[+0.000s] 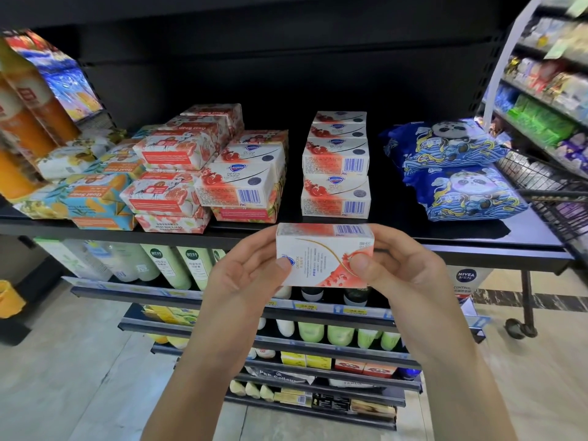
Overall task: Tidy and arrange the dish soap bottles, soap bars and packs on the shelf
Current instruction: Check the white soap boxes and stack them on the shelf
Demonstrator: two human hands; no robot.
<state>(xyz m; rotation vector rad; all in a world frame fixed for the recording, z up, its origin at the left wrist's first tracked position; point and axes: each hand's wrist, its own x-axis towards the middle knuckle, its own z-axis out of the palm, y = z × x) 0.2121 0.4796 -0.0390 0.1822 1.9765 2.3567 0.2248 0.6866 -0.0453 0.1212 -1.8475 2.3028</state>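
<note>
I hold a white and red soap bar box point(321, 249) in front of the black shelf's edge point(477, 246). My left hand point(251, 275) grips its left end and my right hand point(394, 265) grips its right end, thumbs on the front face. Behind it on the shelf stands a neat stack of the same boxes point(335, 183). To the left lie two more of these boxes point(241, 179) on an untidy pile of red Goat Soap packs point(171, 173). Blue and yellow Goat Soap packs point(82, 198) lie further left.
Two blue panda packs point(458, 173) lie at the shelf's right end. Orange bottles point(25, 122) stand at far left. A wire shopping trolley point(553, 192) stands at right. Lower shelves point(286, 313) hold bottles and boxes.
</note>
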